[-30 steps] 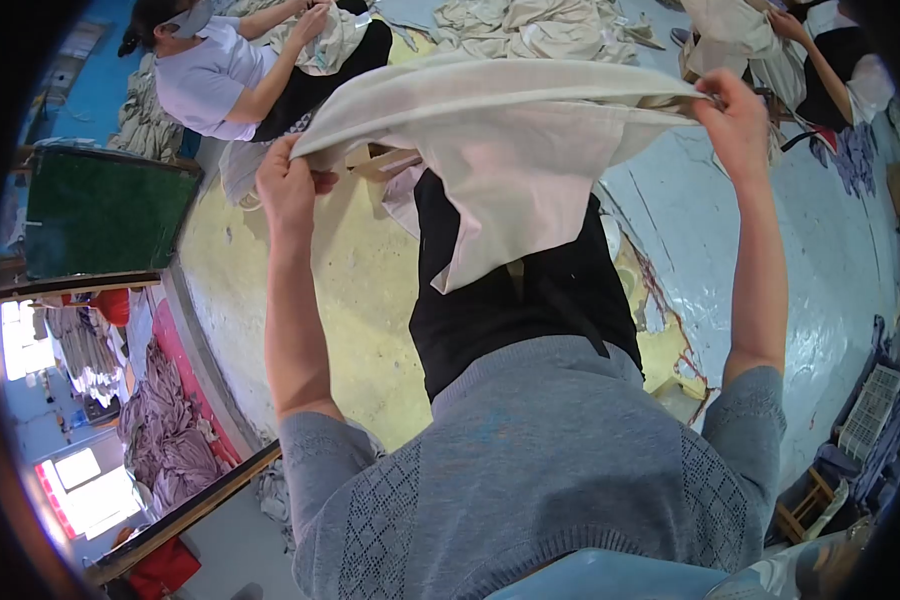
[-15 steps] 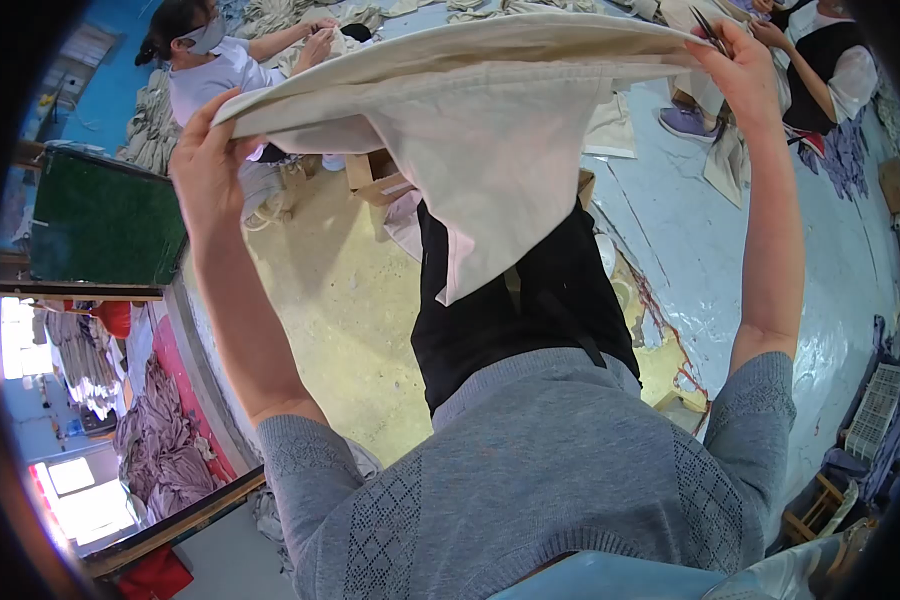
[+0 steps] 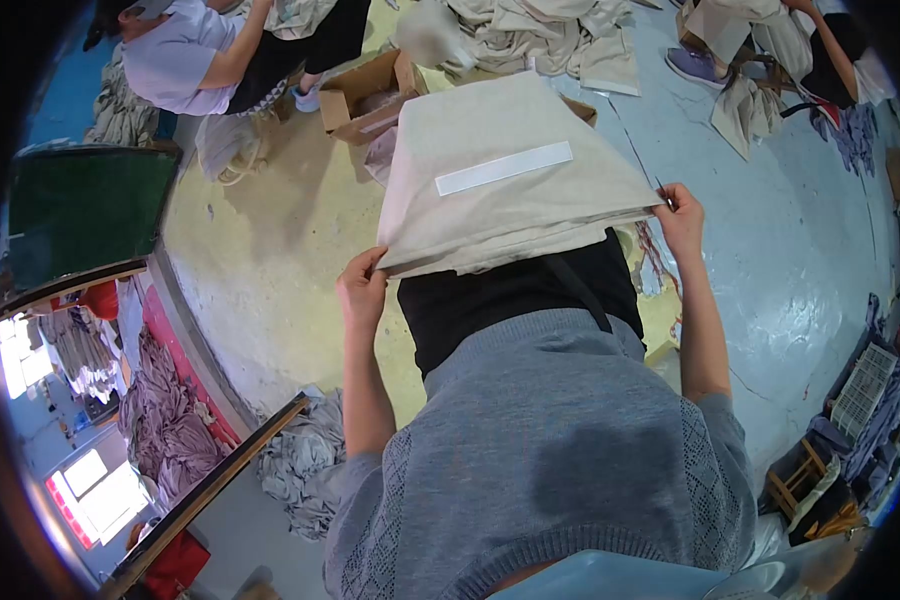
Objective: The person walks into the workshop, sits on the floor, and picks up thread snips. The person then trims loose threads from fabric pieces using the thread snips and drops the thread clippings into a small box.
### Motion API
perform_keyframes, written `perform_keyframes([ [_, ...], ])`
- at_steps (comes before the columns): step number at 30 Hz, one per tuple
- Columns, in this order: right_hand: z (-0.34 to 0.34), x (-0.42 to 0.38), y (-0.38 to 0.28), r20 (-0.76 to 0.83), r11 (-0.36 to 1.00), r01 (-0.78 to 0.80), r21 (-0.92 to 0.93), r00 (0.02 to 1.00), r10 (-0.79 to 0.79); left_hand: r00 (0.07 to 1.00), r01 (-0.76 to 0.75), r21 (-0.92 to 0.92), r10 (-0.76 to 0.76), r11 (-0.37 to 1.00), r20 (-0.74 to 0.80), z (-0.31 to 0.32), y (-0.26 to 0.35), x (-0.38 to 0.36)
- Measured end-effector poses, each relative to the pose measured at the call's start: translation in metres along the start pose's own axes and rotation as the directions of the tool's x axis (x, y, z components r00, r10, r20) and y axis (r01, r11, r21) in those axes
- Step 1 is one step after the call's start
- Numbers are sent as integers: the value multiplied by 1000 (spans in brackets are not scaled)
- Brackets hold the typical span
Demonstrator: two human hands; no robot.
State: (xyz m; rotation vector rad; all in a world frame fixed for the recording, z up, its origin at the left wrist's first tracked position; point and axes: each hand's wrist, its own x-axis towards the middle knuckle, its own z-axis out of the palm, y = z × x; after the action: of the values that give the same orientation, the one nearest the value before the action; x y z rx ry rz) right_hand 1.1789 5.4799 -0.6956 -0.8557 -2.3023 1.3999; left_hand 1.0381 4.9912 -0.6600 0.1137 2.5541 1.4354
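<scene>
A beige cloth garment [image 3: 490,130] is spread over my lap, with a white strip [image 3: 505,168] across its face. My left hand [image 3: 361,290] pinches its near left corner between thumb and fingers. At the near right corner, my right hand [image 3: 681,222] is closed on the cloth. A thin dark pointed tool, apparently thread snips [image 3: 660,186], pokes out of that same hand; most of it is hidden by the fingers. Between the hands the near edge hangs in layered folds.
An open cardboard box [image 3: 365,105] stands on the floor beyond my knees. Behind it lies a heap of beige cloth [image 3: 530,35]. One person [image 3: 185,55] sits at upper left, another [image 3: 835,60] at upper right. Grey cloth [image 3: 305,465] is piled at lower left.
Both hands have come down and closer together, lowering the garment from raised arms to my lap. Its face with the white strip now shows.
</scene>
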Motion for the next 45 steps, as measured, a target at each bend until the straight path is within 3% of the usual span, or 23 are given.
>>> perform_keyframes([
  [3, 7, -12, 7, -48, 980, -81, 181, 995, 92, 980, 169, -213, -187, 962, -64, 12, 6, -9],
  [9, 11, -23, 8, -66, 931, -134, 339, 984, 166, 975, 145, -332, -192, 932, -113, 19, 4, -15],
  [13, 16, -35, -7, -83, 873, -203, 443, 961, 266, 924, 293, -545, -379, 786, -49, 24, 6, -23],
  [18, 19, -59, -2, 86, 886, -297, 356, 955, 285, 874, 411, -675, -477, 613, 99, 27, 8, -32],
  [21, 26, -73, -11, 240, 907, -326, 267, 934, 265, 903, 375, -606, -425, 701, 68, 29, 9, -31],
  [24, 33, -71, -40, 241, 904, -272, 329, 950, 198, 910, 375, -521, -412, 767, 48, 28, 13, -28],
  [27, 47, -66, -52, 190, 949, -163, 269, 975, 113, 906, 366, -628, -418, 687, 71, 27, 20, -29],
  [30, 42, -60, -51, 369, 982, -157, 108, 923, 107, 911, 344, -630, -409, 697, 45, 24, 18, -29],
  [33, 42, -55, -64, 426, 957, -230, 178, 894, 136, 925, 318, -666, -376, 675, 60, 23, 27, -33],
  [36, 40, -59, -61, 416, 916, -262, 303, 902, 120, 963, 251, -589, -261, 768, 70, 30, 47, -39],
  [37, 38, -61, -68, 391, 901, -328, 284, 898, 203, 959, 281, -554, -253, 784, 128, 33, 54, -41],
  [39, 40, -62, -64, 360, 909, -264, 322, 922, 140, 954, 273, -408, -191, 871, 230, 44, 45, -43],
  [40, 40, -63, -63, 338, 911, -233, 340, 934, 113, 988, 35, -71, -24, 997, 155, 45, 57, -43],
  [42, 40, -61, -74, 315, 922, -162, 352, 948, 46, 972, -193, 133, 171, 972, 160, 53, 76, -40],
  [44, 39, -52, -85, 271, 944, -37, 327, 961, -57, 943, -322, 215, 294, 922, 154, 63, 90, -34],
  [45, 39, -51, -92, 269, 924, -60, 379, 962, -48, 921, -386, 253, 357, 887, 154, 67, 93, -32],
])
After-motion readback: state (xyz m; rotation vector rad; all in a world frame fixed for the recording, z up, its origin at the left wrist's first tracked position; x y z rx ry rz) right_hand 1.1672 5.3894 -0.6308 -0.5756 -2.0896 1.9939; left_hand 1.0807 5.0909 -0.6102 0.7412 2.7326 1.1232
